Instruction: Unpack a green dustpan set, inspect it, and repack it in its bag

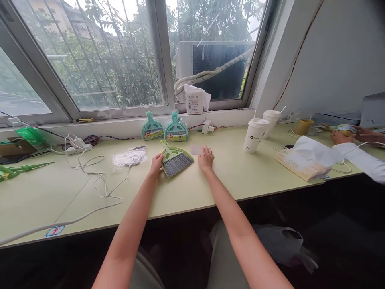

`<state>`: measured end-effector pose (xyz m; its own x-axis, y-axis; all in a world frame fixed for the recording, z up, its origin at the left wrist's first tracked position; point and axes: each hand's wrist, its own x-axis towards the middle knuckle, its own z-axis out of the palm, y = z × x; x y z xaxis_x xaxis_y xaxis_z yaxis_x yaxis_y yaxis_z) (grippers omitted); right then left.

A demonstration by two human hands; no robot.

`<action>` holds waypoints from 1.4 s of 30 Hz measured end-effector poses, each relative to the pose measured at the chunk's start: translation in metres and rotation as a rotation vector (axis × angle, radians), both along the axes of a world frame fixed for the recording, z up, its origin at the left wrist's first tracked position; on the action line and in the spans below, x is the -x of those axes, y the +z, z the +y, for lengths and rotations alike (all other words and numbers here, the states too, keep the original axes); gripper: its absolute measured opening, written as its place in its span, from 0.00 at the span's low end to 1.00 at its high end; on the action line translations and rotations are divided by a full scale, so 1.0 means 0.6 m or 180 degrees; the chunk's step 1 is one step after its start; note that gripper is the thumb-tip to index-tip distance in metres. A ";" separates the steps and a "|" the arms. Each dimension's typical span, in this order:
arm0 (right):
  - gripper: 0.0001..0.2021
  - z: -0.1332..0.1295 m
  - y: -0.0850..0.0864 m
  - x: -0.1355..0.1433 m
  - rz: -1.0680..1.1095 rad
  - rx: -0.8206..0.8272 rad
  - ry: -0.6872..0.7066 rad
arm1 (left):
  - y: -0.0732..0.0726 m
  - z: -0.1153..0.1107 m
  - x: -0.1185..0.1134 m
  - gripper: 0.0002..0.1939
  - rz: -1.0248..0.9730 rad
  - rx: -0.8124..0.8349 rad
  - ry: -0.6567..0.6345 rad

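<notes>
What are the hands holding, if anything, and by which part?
The left hand holds the brush and dustpan by their left edge, below the handle. Whether the right hand grips the pale sheet beside it cannot be told.

Brush set (176, 160) on table (234, 176), L of cups (255, 136); tissue pack (305, 160) R of cups.

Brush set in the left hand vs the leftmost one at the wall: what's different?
- Color: the held set is yellow-green; the wall set is teal.
- Pose: the held set is down at the table, handle angled away; the wall set stands handle-up.
- Label: the wall set shows a printed one; none is visible on the held set.

Shared: both have bristles and a handle with a hole.
</notes>
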<state>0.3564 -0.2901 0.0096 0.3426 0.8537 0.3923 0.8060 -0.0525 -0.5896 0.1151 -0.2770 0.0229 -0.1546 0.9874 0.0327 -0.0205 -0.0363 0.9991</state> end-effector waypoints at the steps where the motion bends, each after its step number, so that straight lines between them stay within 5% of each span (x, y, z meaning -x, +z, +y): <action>1: 0.27 0.003 -0.004 -0.001 -0.0237 0.0176 0.0060 | 0.000 0.001 0.002 0.17 -0.0023 0.0023 0.0055; 5: 0.20 0.011 -0.017 -0.010 -0.0404 0.0681 0.0172 | 0.004 0.000 0.005 0.16 -0.0069 0.0101 0.0148; 12: 0.13 0.010 -0.011 -0.026 -0.0653 0.0593 0.0149 | 0.003 -0.001 0.006 0.11 -0.0071 0.0121 0.0208; 16: 0.15 0.012 -0.006 -0.035 -0.0490 0.0883 -0.0134 | 0.003 -0.001 0.006 0.12 -0.0137 0.0172 0.0210; 24: 0.20 0.019 -0.010 -0.055 0.0206 0.1007 -0.0026 | 0.011 -0.008 0.002 0.09 -0.0224 0.0178 0.0268; 30: 0.11 0.005 0.005 -0.059 0.0328 0.0374 -0.0330 | 0.005 -0.003 0.004 0.11 -0.0336 0.0089 0.0199; 34: 0.22 -0.001 0.004 -0.061 -0.0063 -0.0308 -0.0634 | -0.002 0.003 0.008 0.11 -0.0337 0.0021 0.0169; 39: 0.21 0.006 -0.021 -0.047 -0.0851 0.0698 0.0372 | -0.010 0.011 0.013 0.13 -0.0365 0.0011 0.0150; 42: 0.30 0.011 -0.027 -0.051 -0.0830 0.0966 0.0085 | -0.012 0.012 0.015 0.15 -0.0365 0.0019 0.0165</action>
<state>0.3868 -0.2834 -0.0065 0.2410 0.9514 0.1917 0.9300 -0.1699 -0.3259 0.1064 -0.2697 0.0156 -0.2077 0.9782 0.0062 -0.1329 -0.0345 0.9905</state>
